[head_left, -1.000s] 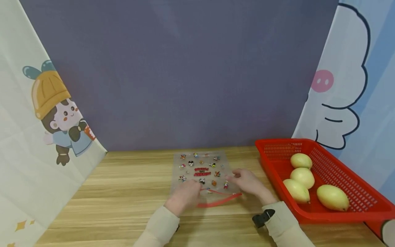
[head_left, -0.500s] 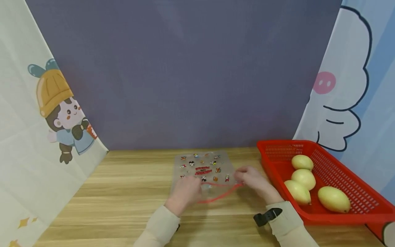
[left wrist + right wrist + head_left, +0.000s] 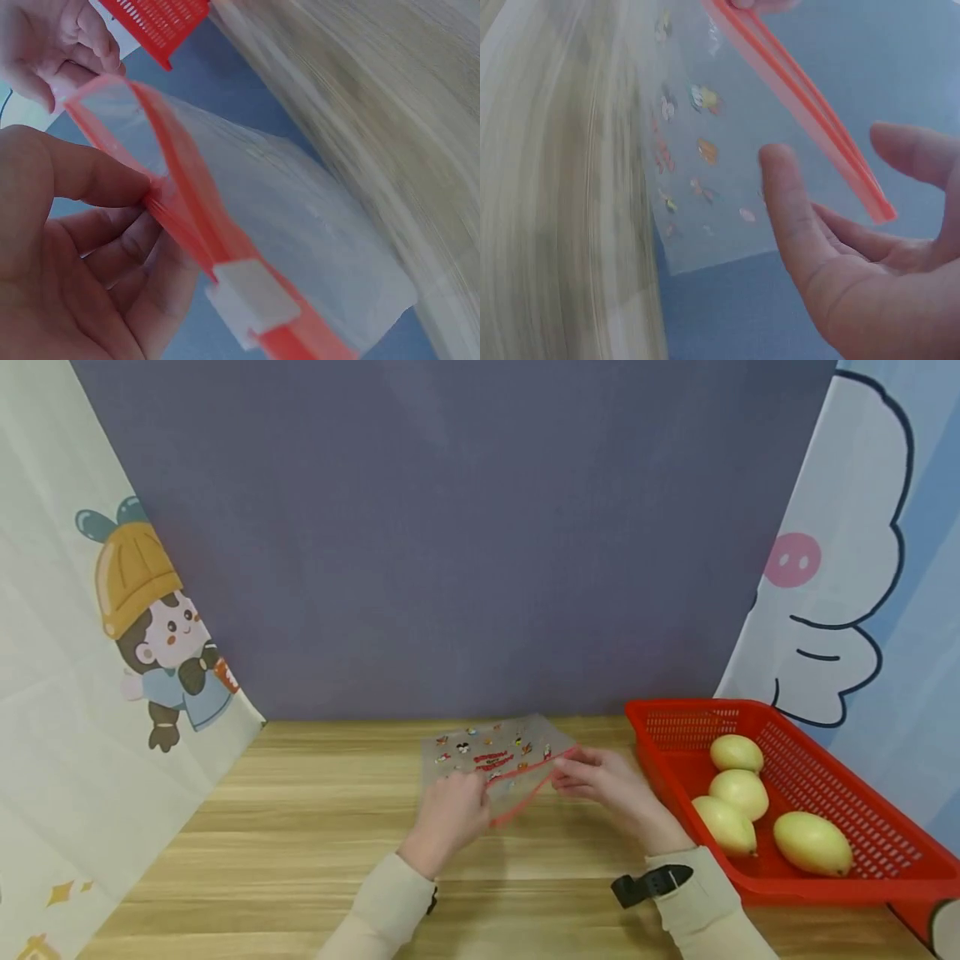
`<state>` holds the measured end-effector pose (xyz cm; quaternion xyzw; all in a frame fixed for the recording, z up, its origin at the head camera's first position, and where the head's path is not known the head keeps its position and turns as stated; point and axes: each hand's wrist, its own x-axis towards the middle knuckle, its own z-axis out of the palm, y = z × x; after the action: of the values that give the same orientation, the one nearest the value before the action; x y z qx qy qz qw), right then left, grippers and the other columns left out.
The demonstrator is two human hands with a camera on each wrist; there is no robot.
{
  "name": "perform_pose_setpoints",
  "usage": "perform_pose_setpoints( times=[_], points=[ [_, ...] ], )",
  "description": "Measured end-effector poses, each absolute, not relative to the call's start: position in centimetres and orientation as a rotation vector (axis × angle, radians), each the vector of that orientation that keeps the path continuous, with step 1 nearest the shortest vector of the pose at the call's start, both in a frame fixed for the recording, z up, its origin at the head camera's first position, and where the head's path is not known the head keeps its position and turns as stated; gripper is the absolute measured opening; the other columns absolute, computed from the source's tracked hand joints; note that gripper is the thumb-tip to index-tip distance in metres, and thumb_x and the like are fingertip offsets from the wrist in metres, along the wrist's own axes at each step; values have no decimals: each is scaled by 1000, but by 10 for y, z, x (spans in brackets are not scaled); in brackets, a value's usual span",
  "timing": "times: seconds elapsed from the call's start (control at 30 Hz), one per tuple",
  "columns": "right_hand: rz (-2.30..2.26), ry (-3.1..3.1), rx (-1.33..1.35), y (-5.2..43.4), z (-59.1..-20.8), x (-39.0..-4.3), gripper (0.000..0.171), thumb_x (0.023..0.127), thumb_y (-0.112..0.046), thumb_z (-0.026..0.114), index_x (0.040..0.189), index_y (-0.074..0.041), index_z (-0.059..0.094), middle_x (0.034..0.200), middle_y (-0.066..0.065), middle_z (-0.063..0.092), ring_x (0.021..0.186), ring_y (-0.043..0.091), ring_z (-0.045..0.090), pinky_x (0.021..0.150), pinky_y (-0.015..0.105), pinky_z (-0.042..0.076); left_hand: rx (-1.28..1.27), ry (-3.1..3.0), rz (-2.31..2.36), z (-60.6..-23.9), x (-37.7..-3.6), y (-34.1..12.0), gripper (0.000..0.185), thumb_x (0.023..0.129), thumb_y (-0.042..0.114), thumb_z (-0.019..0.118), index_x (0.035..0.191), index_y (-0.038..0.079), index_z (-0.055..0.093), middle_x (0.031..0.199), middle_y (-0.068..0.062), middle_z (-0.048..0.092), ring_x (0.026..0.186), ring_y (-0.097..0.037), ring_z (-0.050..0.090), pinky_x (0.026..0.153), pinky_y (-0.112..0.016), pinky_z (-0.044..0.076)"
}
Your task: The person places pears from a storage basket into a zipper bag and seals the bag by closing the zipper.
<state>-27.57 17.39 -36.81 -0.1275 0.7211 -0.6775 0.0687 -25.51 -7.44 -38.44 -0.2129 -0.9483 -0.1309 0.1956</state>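
Observation:
A clear zip bag (image 3: pixel 487 752) printed with small cartoon figures, its mouth edged by a red zip strip (image 3: pixel 187 217), is lifted and tilted above the wooden table (image 3: pixel 300 827). My left hand (image 3: pixel 468 789) pinches the strip between thumb and fingers (image 3: pixel 112 187) beside a white slider (image 3: pixel 251 296). At the strip's other end my right hand (image 3: pixel 566 777) holds the bag, and that end lies between its thumb and fingers (image 3: pixel 787 202). The two strip halves stand slightly apart near the right hand.
A red plastic basket (image 3: pixel 840 793) sits at the table's right side with several yellow fruits (image 3: pixel 813 843) in it. Cartoon-printed curtains (image 3: pixel 112 635) hang left and right of a grey back wall. Both forearms wear beige sleeves (image 3: pixel 390 910).
The bag lay flat on the table a second ago; both hands have raised its red-edged mouth off the wood, and the right hand has moved up and inward.

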Motion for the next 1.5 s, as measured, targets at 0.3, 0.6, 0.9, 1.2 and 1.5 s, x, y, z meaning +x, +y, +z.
perform_pose_setpoints(
  times=[0.3,0.6,0.9,1.2,1.5],
  points=[
    [-2098,2192,-387,154,-377,-278,35,96,-1,63,118,23,50,94,22,71,80,21,72,77,34,65,-633,-2600,-448,-381,-254,-72,27,89,4,64,67,13,51,54,6,36,47,-6,28,36,-18,26],
    [-2111,2222,-327,138,-383,-275,24,96,3,62,113,19,55,89,18,71,74,18,71,75,36,65,-684,-2553,-419,-379,-250,-67,21,87,5,68,70,11,58,55,5,43,47,-7,33,36,-20,30],
    [-2131,2310,-284,130,-388,-275,24,93,6,61,114,17,58,85,17,68,69,16,69,70,37,66,-717,-2519,-450,-374,-243,-62,8,86,5,69,80,9,67,65,1,59,52,-13,51,42,-25,43],
    [-2043,2443,-228,126,-393,-274,22,89,7,61,110,13,60,81,14,66,67,16,65,70,47,65,-778,-2474,-544,-372,-239,-56,17,83,0,69,73,12,61,69,1,58,58,-13,52,49,-26,47],
    [-1809,2689,-235,123,-397,-271,20,79,4,67,99,5,68,75,6,65,67,14,58,59,24,52,-782,-2432,-629,-371,-235,-53,20,80,-2,66,70,13,57,63,5,50,55,-7,39,48,-19,37]
  ],
)
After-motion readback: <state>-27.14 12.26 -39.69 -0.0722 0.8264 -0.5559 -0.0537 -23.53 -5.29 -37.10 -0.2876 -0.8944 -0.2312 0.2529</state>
